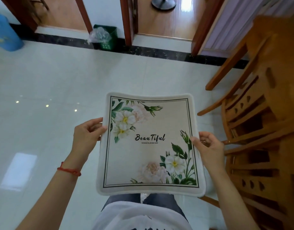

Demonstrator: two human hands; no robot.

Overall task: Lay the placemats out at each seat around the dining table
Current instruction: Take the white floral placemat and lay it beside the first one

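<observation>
The placemat (149,145), a pale square with a dark double border, flower prints at its upper-left and lower-right corners and the word "Beautiful" at centre, is held flat in mid-air at lower centre of the frame, above the white tiled floor (43,90). The left hand (88,135) grasps its left edge with thumb on top, and the right hand (207,146) grasps its right edge likewise. Wooden chairs (259,122) stand along the right of the frame; a green bin (108,39) sits at upper centre.
</observation>
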